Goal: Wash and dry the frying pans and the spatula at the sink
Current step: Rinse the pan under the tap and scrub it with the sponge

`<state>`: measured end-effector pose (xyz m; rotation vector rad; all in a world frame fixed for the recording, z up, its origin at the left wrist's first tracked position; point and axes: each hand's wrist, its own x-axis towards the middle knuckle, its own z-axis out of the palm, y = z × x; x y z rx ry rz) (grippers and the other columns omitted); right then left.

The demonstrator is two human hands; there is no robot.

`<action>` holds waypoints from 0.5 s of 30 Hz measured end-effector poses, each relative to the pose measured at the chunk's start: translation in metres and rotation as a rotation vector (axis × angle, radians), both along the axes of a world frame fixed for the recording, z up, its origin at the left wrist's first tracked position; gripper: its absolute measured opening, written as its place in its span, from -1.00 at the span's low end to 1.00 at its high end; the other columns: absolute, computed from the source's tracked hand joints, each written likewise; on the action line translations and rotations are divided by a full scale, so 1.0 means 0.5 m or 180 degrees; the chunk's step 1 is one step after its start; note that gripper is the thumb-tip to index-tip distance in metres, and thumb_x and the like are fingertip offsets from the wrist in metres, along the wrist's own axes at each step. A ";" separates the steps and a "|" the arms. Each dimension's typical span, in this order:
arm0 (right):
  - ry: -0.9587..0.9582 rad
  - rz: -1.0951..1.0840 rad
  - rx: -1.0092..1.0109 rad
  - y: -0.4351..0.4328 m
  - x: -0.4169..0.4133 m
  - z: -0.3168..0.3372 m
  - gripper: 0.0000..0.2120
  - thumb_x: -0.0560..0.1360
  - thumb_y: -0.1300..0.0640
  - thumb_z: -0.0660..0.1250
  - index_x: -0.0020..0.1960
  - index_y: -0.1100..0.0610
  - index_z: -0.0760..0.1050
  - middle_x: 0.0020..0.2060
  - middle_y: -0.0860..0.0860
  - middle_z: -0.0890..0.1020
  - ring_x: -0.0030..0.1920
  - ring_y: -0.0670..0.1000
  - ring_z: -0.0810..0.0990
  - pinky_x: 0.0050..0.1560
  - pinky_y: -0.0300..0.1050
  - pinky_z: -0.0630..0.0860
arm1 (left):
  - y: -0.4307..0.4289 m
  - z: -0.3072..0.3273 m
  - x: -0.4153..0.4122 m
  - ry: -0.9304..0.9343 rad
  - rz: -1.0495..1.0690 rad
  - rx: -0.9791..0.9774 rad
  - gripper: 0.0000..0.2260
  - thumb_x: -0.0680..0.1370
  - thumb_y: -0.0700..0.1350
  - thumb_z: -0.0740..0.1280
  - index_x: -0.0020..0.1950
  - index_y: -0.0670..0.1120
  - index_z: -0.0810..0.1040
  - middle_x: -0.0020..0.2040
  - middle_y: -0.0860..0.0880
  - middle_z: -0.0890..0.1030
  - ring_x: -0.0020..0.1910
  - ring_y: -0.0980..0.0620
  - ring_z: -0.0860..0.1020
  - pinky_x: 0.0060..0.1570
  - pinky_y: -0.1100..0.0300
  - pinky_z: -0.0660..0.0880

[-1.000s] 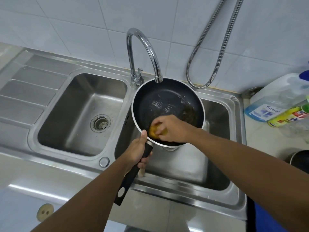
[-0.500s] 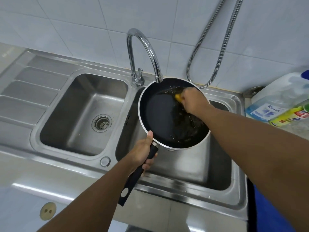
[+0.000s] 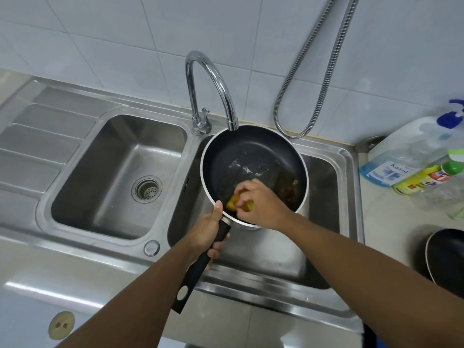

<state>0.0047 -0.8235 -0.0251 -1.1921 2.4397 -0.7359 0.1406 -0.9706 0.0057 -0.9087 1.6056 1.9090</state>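
We're looking across the brushed steel sink (image 3: 75,136). Our left hand (image 3: 208,229) is wrapping tight round the matte black handle (image 3: 193,275), holding the round, dark frying pan (image 3: 251,151) over the right basin, under the curved chrome tap (image 3: 213,79). Our right hand (image 3: 258,204) is pinching a yellow sponge (image 3: 232,202) against the pan's greasy near wall. A second black pan (image 3: 447,257) is sitting far right.

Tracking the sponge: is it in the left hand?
No, the right hand holds the sponge; the left hand grips the pan handle.
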 end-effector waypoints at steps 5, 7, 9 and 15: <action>0.0402 -0.0467 0.0653 0.083 -0.048 0.017 -0.82 0.33 -0.03 0.44 -0.20 0.06 0.56 -0.02 -0.09 0.51 0.01 -0.01 0.43 0.00 -0.05 0.51 | 0.007 0.012 -0.011 0.0000 0.0009 0.0071 -0.36 0.66 0.37 -0.01 -0.02 -0.22 0.43 -0.52 0.01 0.44 -0.61 0.10 0.27 -0.64 0.30 0.22; 0.0882 -0.0713 0.0913 0.095 -0.076 0.022 -0.80 0.40 0.00 0.40 -0.10 0.11 0.53 0.00 0.03 0.54 0.01 0.10 0.47 0.06 -0.04 0.46 | 0.010 0.017 -0.014 0.0019 -0.0032 0.0072 -0.35 0.65 0.37 -0.02 -0.03 -0.22 0.44 -0.53 0.02 0.43 -0.61 0.10 0.27 -0.64 0.29 0.22; 0.1136 -0.1047 0.0995 0.089 -0.110 0.025 -0.80 0.50 0.04 0.34 0.01 0.17 0.53 0.06 0.13 0.55 0.03 0.17 0.48 0.14 0.06 0.45 | 0.011 0.021 -0.014 0.0067 -0.0050 0.0078 -0.35 0.65 0.37 -0.02 -0.04 -0.22 0.44 -0.51 0.02 0.44 -0.60 0.10 0.27 -0.63 0.28 0.22; 0.0329 -0.1541 0.0356 -0.017 -0.207 0.047 -0.69 0.64 0.05 0.28 0.28 0.20 0.55 0.34 0.16 0.37 0.29 0.22 0.44 0.37 0.15 0.41 | 0.023 0.022 -0.002 0.0161 -0.0186 0.0013 -0.37 0.65 0.39 -0.02 -0.03 -0.18 0.44 -0.41 -0.01 0.49 -0.56 0.09 0.28 -0.59 0.27 0.22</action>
